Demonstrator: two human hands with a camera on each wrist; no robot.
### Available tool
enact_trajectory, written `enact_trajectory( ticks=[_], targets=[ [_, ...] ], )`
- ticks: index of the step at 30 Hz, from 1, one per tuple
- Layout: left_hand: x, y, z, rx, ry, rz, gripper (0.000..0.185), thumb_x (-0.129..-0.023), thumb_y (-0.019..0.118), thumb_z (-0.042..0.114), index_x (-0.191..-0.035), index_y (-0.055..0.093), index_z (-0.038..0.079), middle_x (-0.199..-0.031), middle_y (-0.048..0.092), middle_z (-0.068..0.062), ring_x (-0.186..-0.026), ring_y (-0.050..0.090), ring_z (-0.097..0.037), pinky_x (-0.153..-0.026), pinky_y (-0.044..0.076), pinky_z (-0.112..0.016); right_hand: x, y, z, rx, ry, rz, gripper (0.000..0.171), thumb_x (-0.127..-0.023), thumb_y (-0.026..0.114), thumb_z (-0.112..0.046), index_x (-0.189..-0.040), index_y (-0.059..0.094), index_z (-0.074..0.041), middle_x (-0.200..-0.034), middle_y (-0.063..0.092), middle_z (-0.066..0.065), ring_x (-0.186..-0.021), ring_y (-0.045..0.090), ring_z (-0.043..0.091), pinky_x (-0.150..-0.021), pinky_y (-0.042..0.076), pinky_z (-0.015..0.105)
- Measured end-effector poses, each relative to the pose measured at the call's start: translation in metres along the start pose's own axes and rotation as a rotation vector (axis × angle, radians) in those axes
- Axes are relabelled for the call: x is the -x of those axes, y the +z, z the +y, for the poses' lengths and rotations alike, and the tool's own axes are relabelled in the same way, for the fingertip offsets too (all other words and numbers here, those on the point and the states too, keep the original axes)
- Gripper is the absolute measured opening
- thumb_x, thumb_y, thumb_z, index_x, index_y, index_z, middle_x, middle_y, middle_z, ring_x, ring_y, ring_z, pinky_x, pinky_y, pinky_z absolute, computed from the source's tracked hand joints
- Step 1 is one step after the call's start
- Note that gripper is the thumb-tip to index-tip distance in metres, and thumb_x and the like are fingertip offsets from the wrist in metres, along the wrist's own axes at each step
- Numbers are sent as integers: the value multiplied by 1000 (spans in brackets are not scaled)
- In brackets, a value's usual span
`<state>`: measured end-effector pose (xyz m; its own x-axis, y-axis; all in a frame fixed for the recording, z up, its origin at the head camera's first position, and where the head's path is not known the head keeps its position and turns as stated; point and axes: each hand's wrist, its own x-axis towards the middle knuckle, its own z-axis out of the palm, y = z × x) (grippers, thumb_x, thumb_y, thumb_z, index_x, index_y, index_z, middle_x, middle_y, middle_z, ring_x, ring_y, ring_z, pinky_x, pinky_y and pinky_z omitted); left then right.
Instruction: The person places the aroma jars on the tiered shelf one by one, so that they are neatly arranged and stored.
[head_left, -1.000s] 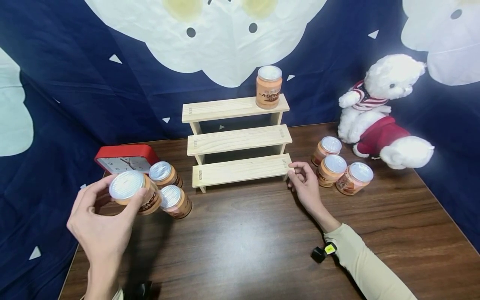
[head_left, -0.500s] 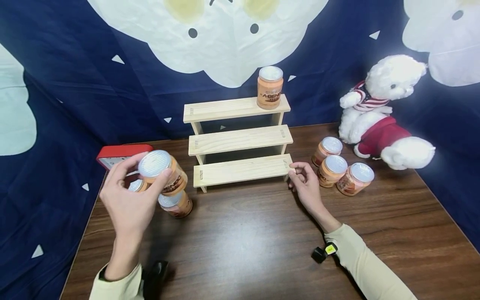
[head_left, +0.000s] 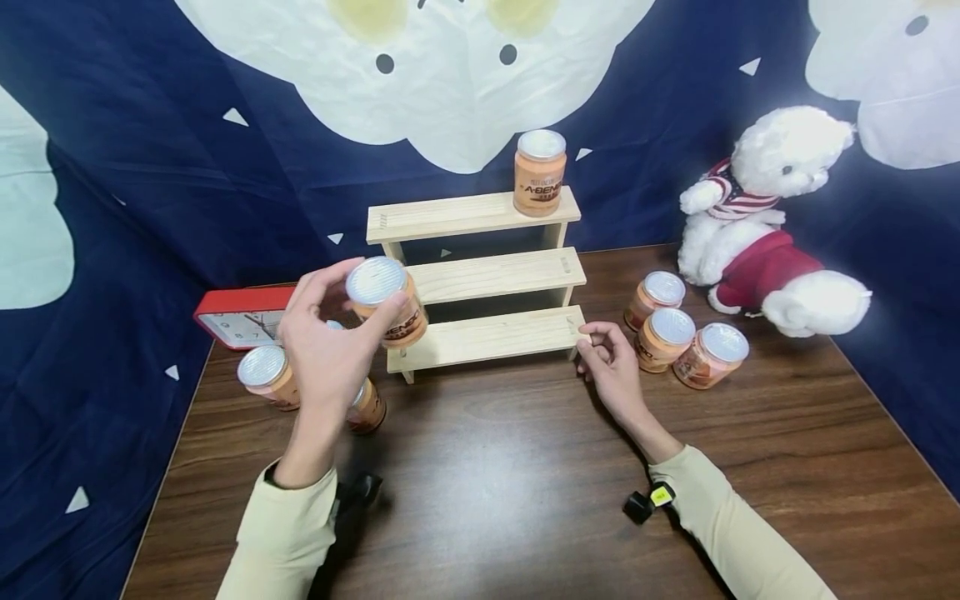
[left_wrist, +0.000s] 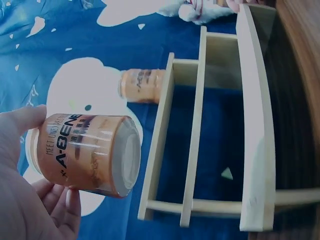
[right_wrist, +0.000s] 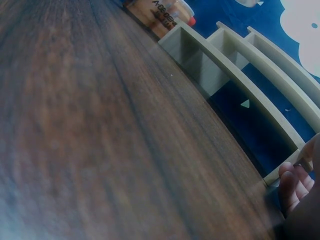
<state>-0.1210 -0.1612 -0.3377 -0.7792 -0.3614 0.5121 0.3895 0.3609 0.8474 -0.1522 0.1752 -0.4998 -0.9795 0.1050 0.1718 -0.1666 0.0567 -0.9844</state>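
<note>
Orange jar [head_left: 384, 302] sits upright, gripped in the left hand [head_left: 330, 350] just left of the wooden stepped rack [head_left: 480, 279]; right hand [head_left: 611, 367] pinches the rack's lowest right corner.

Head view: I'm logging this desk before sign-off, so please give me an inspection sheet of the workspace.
Surface: dark wooden table.
Job's things: jar held in the air; three-step wooden shelf with one jar on top.
Clutter: five more jars, red clock, teddy bear.
Grippers: left hand grips the jar; right hand holds the shelf's bottom corner.
Cables: nothing seen.
Surroundings: blue cloth backdrop.
</note>
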Motion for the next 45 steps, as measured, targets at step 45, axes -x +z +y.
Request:
enact_trajectory(
  ticks=[45],
  targets=[
    [-77, 124, 3, -4, -4, -38, 56, -81, 97, 40, -127, 81, 11, -116, 71, -4, -102, 66, -13, -85, 53, -24, 0, 2, 0, -28, -4, 6, 22, -106, 65, 9, -127, 60, 13, -89, 62, 13, -63, 60, 11, -55, 48, 19]
  ],
)
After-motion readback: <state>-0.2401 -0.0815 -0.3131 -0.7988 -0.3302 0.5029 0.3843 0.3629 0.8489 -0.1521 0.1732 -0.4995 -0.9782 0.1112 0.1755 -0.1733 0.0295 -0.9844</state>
